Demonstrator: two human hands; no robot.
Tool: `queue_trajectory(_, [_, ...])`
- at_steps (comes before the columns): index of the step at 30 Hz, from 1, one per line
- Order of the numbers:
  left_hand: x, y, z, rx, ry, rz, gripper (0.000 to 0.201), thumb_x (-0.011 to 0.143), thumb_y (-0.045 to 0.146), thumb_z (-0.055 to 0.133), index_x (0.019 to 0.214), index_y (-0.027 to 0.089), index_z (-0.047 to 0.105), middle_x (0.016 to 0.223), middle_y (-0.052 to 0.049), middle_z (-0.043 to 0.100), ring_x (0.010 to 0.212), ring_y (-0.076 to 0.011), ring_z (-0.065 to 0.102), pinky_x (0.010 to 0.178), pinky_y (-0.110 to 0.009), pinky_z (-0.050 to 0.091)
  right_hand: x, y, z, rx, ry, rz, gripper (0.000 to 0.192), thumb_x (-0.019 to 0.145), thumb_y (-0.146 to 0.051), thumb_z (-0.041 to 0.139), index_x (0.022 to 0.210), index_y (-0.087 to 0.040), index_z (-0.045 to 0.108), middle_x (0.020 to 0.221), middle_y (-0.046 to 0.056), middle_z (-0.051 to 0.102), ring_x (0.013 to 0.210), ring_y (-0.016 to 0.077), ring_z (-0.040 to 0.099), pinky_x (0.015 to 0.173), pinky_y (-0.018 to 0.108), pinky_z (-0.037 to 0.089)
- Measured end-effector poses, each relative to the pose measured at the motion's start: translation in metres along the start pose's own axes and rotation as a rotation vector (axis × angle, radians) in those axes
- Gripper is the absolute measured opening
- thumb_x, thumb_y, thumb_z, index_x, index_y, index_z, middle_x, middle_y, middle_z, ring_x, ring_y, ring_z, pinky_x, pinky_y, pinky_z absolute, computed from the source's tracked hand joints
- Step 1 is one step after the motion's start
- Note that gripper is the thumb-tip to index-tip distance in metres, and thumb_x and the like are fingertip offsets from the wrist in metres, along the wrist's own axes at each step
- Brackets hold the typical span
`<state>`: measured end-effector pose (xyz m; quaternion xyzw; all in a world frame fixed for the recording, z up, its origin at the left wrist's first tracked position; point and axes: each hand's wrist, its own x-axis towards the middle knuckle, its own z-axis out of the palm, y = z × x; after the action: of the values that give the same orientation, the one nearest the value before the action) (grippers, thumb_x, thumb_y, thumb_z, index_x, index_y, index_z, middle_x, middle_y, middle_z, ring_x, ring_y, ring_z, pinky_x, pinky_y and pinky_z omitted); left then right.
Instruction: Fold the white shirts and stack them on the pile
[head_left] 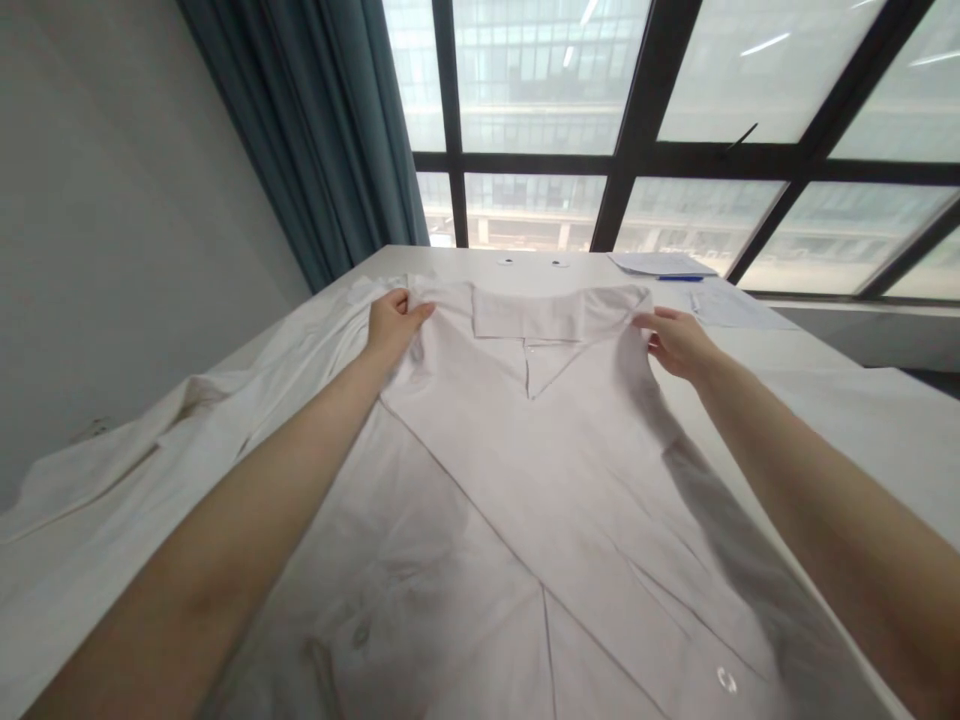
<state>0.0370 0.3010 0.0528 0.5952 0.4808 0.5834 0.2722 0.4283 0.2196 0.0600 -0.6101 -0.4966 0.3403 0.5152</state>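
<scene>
A pale pink collared shirt (525, 480) lies spread on a white table (862, 420), collar (529, 312) at the far end. My left hand (394, 325) pinches the shirt's left shoulder near the collar. My right hand (675, 340) grips the right shoulder edge. Both arms stretch forward over the shirt's body. Another white garment (135, 440) lies bunched along the table's left side, partly under the shirt.
Papers (660, 263) and a blue pen (681, 278) lie at the table's far right, with more sheets (731, 305) beside them. Two small round objects (531, 262) sit at the far edge. Teal curtain (315, 130) and large windows stand behind; a grey wall runs left.
</scene>
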Motion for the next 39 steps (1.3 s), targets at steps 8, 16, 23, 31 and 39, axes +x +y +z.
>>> queue_trajectory(8, [-0.112, 0.068, -0.090, 0.295, 0.045, 0.165, 0.025, 0.062, 0.043, 0.072, 0.076, 0.024, 0.062, 0.078, 0.003, 0.068, 0.078, -0.0203, 0.065, 0.079, -0.034, 0.055, -0.145, -0.046, -0.064, -0.001, -0.014, -0.133, 0.028, 0.056, -0.048, 0.083, 0.073, -0.030, 0.069, 0.089, 0.003, 0.071, 0.098, 0.0291, 0.063, 0.098, 0.045, 0.045])
queue_trajectory(16, [-0.251, 0.049, -0.185, 0.432, -0.763, 0.334, 0.020, 0.080, 0.035, 0.056, 0.091, 0.041, 0.072, 0.092, -0.002, 0.076, 0.089, -0.0241, 0.070, 0.082, -0.039, 0.056, -0.282, 0.021, -0.103, -0.531, -0.601, -0.114, 0.021, 0.076, -0.055, 0.062, 0.074, -0.038, 0.074, 0.101, 0.010, 0.071, 0.108, 0.0383, 0.062, 0.091, 0.051, 0.053])
queue_trajectory(23, [-0.234, 0.062, -0.198, 0.530, -0.966, 0.343, 0.066, 0.065, 0.035, 0.072, 0.128, 0.048, 0.056, 0.123, -0.004, 0.068, 0.107, -0.0285, 0.066, 0.090, -0.043, 0.053, -0.271, 0.030, -0.118, -0.596, -0.452, -0.118, 0.024, 0.077, -0.056, 0.056, 0.088, -0.047, 0.075, 0.103, 0.005, 0.073, 0.102, 0.0391, 0.066, 0.091, 0.052, 0.054])
queue_trajectory(31, [-0.136, 0.037, -0.170, 0.524, -0.513, -0.034, 0.041, 0.073, 0.048, 0.055, 0.106, 0.030, 0.071, 0.119, -0.006, 0.069, 0.107, -0.0289, 0.063, 0.092, -0.043, 0.050, -0.178, 0.028, -0.085, -0.628, -0.003, -0.116, 0.041, 0.076, -0.059, 0.055, 0.095, -0.025, 0.066, 0.094, 0.010, 0.072, 0.083, 0.0301, 0.069, 0.073, 0.042, 0.056])
queue_trajectory(39, [-0.117, 0.011, -0.123, 0.795, -0.688, 0.067, 0.038, 0.075, 0.054, 0.046, 0.081, 0.023, 0.067, 0.092, -0.009, 0.069, 0.092, -0.0283, 0.062, 0.088, -0.038, 0.046, -0.159, 0.032, -0.063, -0.744, -0.192, -0.132, 0.026, 0.075, -0.047, 0.059, 0.084, -0.024, 0.068, 0.073, 0.003, 0.069, 0.068, 0.0227, 0.063, 0.067, 0.037, 0.050])
